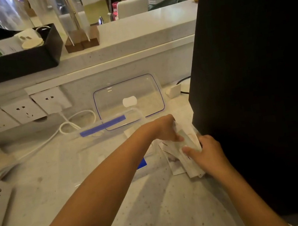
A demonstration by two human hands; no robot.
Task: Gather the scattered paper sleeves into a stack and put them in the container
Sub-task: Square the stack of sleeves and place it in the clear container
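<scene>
Dim, warm indoor light; soft shadows of the arms fall across the worktop. Left edge smeared with motion blur, wide-angle bending throughout.

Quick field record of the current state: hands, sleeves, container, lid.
left hand: on the top of the paper sleeves, gripping
right hand: gripping the sleeves' lower end
sleeves: bunched between both hands, beside the black panel; a few loose underneath
container: clear, open, on the counter, left of the sleeves
lid: leaning against the back wall
</scene>
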